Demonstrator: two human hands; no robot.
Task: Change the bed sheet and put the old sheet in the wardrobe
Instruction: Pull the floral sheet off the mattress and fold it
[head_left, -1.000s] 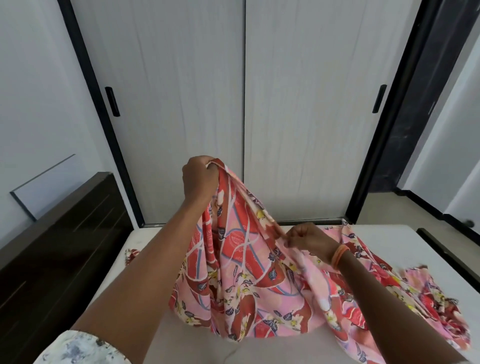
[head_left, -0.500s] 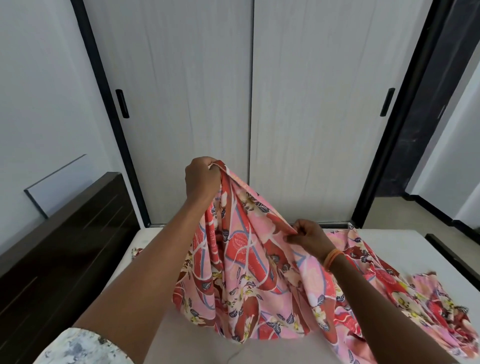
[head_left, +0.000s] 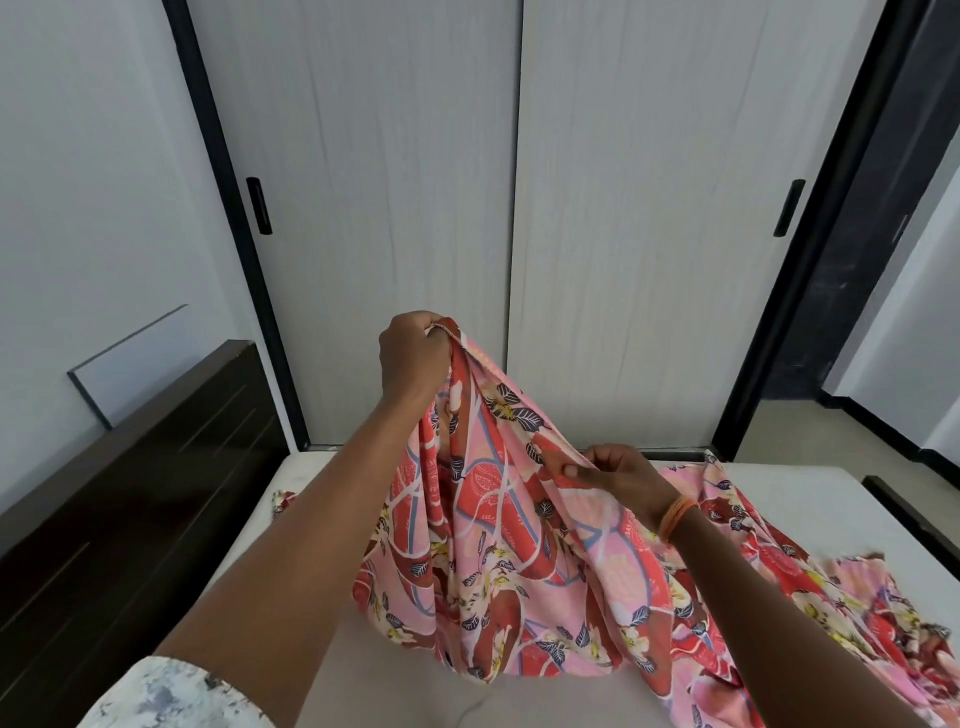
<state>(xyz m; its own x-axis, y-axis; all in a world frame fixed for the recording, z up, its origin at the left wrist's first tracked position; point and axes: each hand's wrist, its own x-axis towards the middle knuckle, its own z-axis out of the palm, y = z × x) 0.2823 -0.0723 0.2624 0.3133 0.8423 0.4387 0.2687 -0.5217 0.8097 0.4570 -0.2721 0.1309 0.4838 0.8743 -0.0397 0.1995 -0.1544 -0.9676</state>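
A pink and red floral sheet (head_left: 498, 561) hangs in folds over the bare white mattress (head_left: 789, 483). My left hand (head_left: 413, 358) grips a corner of the sheet and holds it raised in front of the wardrobe. My right hand (head_left: 618, 470) pinches the sheet's upper edge lower down and to the right, so the edge runs taut between both hands. The rest of the sheet trails off to the right across the mattress. The wardrobe (head_left: 649, 218) stands behind the bed with both pale sliding doors closed.
A dark wooden headboard (head_left: 119, 509) runs along the left of the bed. A flat white panel (head_left: 140, 358) leans on the left wall. A black wardrobe frame and an open doorway (head_left: 883, 405) lie to the right. A dark bed rail (head_left: 914, 514) borders the right side.
My right hand has slid a little along the sheet's edge to the right, away from my left hand, and the view has shifted slightly. My left hand keeps its raised grip.
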